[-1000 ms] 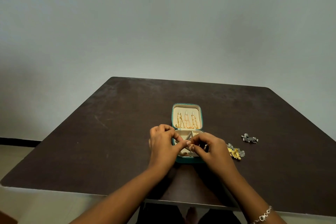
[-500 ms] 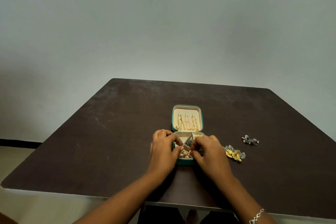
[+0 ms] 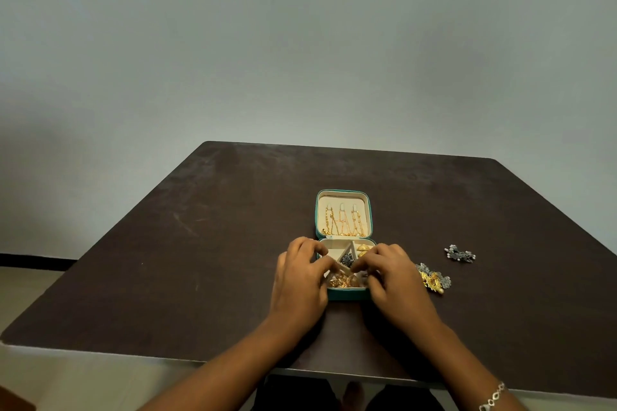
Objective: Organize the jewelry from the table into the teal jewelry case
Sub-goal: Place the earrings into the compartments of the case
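teal case (image 3: 344,294): open on desk (image 3: 200,243)
left hand (image 3: 300,280): curled at case's left rim, I can't tell grasp
right hand (image 3: 397,280): same, right rim
loose: gold cluster (image 3: 433,279), silver piece (image 3: 460,253) right of case

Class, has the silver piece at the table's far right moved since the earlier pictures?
No. The silver piece lies at the same spot right of the teal jewelry case, apart from it.

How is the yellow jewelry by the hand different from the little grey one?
The yellow-and-grey jewelry has gold; the grey piece is silvery-dark with pale beads. The yellow-and-grey jewelry looks bigger and lies beside the right hand; the grey piece lies apart. Both rest on the table.
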Tool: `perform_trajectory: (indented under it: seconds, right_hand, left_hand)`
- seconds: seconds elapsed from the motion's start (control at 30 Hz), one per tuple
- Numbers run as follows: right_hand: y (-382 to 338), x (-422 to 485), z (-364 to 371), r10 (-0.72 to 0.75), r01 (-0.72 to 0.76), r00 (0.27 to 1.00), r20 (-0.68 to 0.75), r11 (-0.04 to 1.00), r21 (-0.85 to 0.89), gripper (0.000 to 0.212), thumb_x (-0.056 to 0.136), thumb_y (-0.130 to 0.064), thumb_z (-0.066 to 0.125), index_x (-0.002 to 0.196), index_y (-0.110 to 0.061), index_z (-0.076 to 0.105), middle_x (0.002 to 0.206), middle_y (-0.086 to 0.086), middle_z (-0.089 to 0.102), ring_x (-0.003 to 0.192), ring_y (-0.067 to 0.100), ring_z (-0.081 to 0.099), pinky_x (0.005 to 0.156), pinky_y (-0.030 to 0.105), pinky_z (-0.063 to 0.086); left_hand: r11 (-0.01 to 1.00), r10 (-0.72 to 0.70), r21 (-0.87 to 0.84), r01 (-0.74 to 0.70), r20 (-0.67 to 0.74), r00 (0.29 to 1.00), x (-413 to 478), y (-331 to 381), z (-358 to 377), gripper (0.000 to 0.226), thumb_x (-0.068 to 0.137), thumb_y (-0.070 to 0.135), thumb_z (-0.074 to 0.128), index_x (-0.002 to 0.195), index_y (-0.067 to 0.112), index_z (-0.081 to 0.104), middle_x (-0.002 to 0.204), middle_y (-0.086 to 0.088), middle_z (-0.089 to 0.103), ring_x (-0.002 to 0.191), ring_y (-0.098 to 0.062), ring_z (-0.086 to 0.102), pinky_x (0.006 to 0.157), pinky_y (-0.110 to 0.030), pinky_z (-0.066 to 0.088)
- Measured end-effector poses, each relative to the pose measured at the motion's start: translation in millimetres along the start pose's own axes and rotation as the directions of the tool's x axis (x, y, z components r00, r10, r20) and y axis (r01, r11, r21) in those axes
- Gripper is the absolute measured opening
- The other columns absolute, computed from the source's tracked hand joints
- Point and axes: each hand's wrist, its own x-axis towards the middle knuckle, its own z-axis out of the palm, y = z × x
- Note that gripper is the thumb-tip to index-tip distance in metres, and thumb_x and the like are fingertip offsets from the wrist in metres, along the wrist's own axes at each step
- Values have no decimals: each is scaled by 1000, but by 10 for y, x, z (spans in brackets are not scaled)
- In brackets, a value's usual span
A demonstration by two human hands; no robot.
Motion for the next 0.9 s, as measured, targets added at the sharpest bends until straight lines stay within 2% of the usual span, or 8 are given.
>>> perform_trajectory:
  seconds: [0.1, 0.23, 0.33, 0.5, 0.6, 0.7, 0.8, 0.9]
  right_hand:
    - [66, -45, -130, -91, 90, 996, -23, 996, -20, 22, 77, -3, 54, 86, -16, 68, 87, -3, 58, 85, 11, 45, 65, 11, 32]
    - [259, -221, -372, -210, 210, 978, 14, 974, -89, 20, 76, -17, 46, 83, -21, 65, 84, -7, 58, 81, 7, 48, 61, 10, 36]
    - [476, -395, -493, -242, 241, 970, 0, 965, -100, 22, 74, -18, 42, 86, -25, 59, 88, -12, 53, 84, 5, 45, 63, 13, 38]
    - [771, -532, -599, -262, 253, 964, -40, 956, -151, 22, 75, -17, 44, 89, -23, 59, 90, -9, 55, 84, 8, 48, 68, 18, 39]
    - [918, -522, -619, -204, 187, 971, -122, 973, -136, 22, 77, -17, 43, 87, -18, 62, 85, -4, 60, 82, 8, 48, 68, 16, 39]
    - [1080, -503, -597, -93, 72, 977, -192, 991, -111, 26, 78, -22, 42, 83, -16, 66, 82, -3, 61, 83, 6, 46, 70, 9, 35]
    - [1239, -493, -581, -1, -27, 972, -235, 993, -117, 28, 78, -27, 41, 82, -16, 66, 83, -3, 60, 85, 7, 45, 66, 9, 33]
    - [1395, -488, -587, 93, -120, 960, -263, 989, -91, 17, 77, -18, 50, 81, -16, 66, 83, -2, 60, 85, 11, 48, 66, 10, 32]
  left_hand:
    - [998, 61, -13, -61, -65, 996, 0, 14, 9, 33, 58, 1, 74, 83, 19, 62, 94, 0, 62, 101, -10, 42, 71, -25, 40]
    - [969, 247, 45, -244, -100, 964, -18, 160, 13, 27, 72, 15, 57, 99, 17, 55, 101, -2, 63, 105, -16, 45, 78, -27, 43]
    - [919, 394, 51, -391, -137, 909, -100, 337, 92, 28, 78, 17, 50, 105, 17, 50, 102, -4, 65, 106, -20, 49, 85, -29, 40]
    - [833, 553, 65, -549, -63, 831, -265, 555, 221, 29, 83, 22, 47, 111, 18, 49, 103, 0, 66, 108, -17, 50, 85, -30, 51]
    - [842, 539, 8, -539, -24, 842, -278, 663, 283, 32, 80, 22, 46, 112, 19, 49, 102, 1, 65, 106, -15, 49, 88, -27, 46]
    - [879, 473, -59, -473, -8, 881, -234, 798, 360, 34, 76, 19, 44, 110, 20, 49, 101, 2, 61, 102, -13, 48, 88, -24, 43]
    - [901, 404, -174, -397, 1, 915, -138, 940, 493, 36, 74, 13, 43, 110, 17, 49, 100, -1, 57, 96, -15, 48, 86, -24, 40]
    - [914, 319, -262, -309, -5, 948, 8, 1036, 651, 35, 76, 10, 41, 109, 19, 47, 100, -2, 57, 95, -14, 47, 83, -24, 39]
